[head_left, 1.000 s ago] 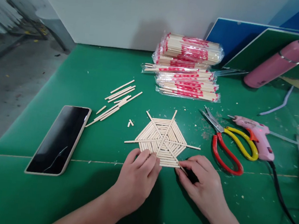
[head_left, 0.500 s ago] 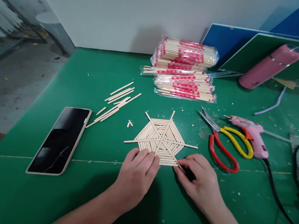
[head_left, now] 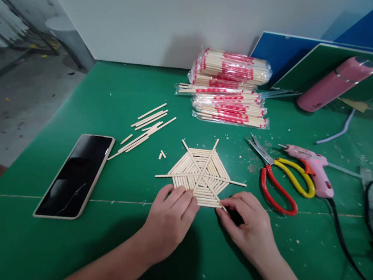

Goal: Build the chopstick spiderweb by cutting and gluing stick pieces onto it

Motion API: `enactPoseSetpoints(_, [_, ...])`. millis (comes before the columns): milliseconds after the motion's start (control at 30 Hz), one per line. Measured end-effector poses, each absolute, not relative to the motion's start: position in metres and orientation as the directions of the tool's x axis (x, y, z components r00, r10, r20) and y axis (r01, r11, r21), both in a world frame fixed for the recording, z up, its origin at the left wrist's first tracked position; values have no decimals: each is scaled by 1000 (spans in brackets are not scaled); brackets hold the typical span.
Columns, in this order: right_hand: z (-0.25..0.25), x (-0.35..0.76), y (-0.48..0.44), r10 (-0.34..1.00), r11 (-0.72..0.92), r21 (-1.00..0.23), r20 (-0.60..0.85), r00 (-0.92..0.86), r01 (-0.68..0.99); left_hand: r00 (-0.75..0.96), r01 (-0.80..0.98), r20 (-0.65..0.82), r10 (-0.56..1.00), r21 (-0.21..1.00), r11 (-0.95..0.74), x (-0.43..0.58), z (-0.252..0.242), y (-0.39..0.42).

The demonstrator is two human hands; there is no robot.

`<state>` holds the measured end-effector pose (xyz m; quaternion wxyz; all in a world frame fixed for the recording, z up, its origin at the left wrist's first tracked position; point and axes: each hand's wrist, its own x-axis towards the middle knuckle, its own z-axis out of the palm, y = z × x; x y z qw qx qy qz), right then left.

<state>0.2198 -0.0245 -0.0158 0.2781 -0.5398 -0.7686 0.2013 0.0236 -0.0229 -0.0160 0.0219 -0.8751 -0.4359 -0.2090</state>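
A flat hexagonal web of wooden sticks (head_left: 187, 163) lies on the green table, with crossing sticks reaching past its corners. My left hand (head_left: 171, 217) is closed over its lower left edge, fingers curled and pressed together on the sticks. The lower right corner is pinched between the thumb and fingers of my right hand (head_left: 247, 221), near the end of a crossing stick. My fingertips hide parts of the near edge. Several loose sticks (head_left: 149, 130) and a few short cut pieces (head_left: 162, 154) lie beyond the web to the left.
A phone (head_left: 74, 176) lies at left. Bagged chopsticks (head_left: 230, 91) are piled at the back. To the right are scissors (head_left: 279, 168) with red and yellow handles, a pink glue gun (head_left: 314, 166) with its cord, and a pink bottle (head_left: 336, 85) leaning against boards.
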Motion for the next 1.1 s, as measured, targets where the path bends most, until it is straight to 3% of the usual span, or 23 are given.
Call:
enactPoseSetpoints(267, [-18, 220, -25, 937, 350, -609, 221, -272, 712, 531, 760, 400, 747, 165, -628, 23, -12, -22])
enactPoseSetpoints(467, [-17, 220, -25, 939, 345, -607, 217, -268, 716, 489, 761, 381, 784, 253, -598, 23, 3, -15])
enactPoseSetpoints(633, [-16, 220, -25, 940, 340, -607, 211, -267, 718, 412, 804, 535, 737, 168, -571, 11, 33, 17])
enactPoseSetpoints(767, [-17, 220, -25, 938, 346, -606, 221, -267, 716, 302, 833, 602, 739, 211, -512, 7, 53, 31])
enactPoseSetpoints(933, [-17, 220, -25, 941, 338, -612, 211, -264, 715, 459, 768, 413, 786, 260, -585, 19, 28, 2])
enactPoseSetpoints(1100, [-17, 220, -25, 943, 333, -611, 206, -261, 719, 465, 798, 319, 826, 255, -547, 28, -2, -23])
